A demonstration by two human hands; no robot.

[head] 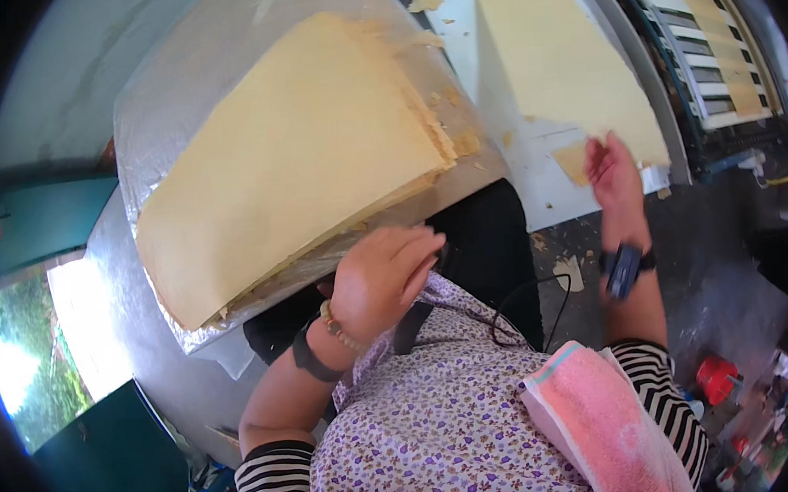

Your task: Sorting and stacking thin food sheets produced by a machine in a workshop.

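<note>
My left hand (pixel 391 277) hovers over my lap, close to the near edge of a stack of thin, pale-yellow sheets (pixel 289 150) that look like wood veneer. Its fingers point right, and I see nothing in its grasp. Layers show along the stack's ragged right and near edges. Palm up and slightly blurred, my right hand (pixel 612 172) is by the near end of another pale sheet (pixel 552 53) on a white tabletop (pixel 550 199). Its fingers are loosely bent with nothing visible in them; whether they touch the sheet, I cannot tell.
Clear plastic film (pixel 170 132) lies under and behind the stack. Broken flakes (pixel 466 144) and a small loose piece (pixel 571 162) are scattered nearby. A slatted machine bed (pixel 705 55) carrying a pale strip stands far right. A black cable (pixel 529 287) loops beside my apron.
</note>
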